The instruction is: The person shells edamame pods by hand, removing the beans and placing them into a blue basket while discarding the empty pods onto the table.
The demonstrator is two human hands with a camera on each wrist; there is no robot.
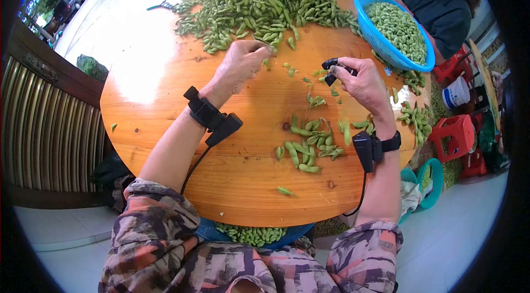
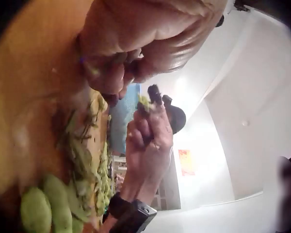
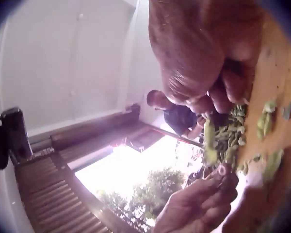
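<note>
My left hand [image 1: 243,64] is at the near edge of a big heap of green edamame pods [image 1: 265,3], fingers curled and fingertips together. Whether it pinches anything I cannot tell. To its right, over the wooden table [image 1: 237,182], my right hand [image 1: 361,83] wears black covers on thumb and forefinger. Between those covered tips it pinches a green edamame pod [image 3: 209,138], whose lower end points toward the left hand in the right wrist view. Opened pods and scraps [image 1: 316,100] lie on the wood between the hands. A loose cluster of pods [image 1: 312,144] lies nearer me.
A blue basket [image 1: 361,6] of shelled beans stands at the table's right edge, beside a seated person [image 1: 447,11]. More pods [image 1: 417,122] lie along the right edge. Below the near edge is a blue basin [image 1: 207,231] with beans. Red stools [image 1: 452,138] stand at right.
</note>
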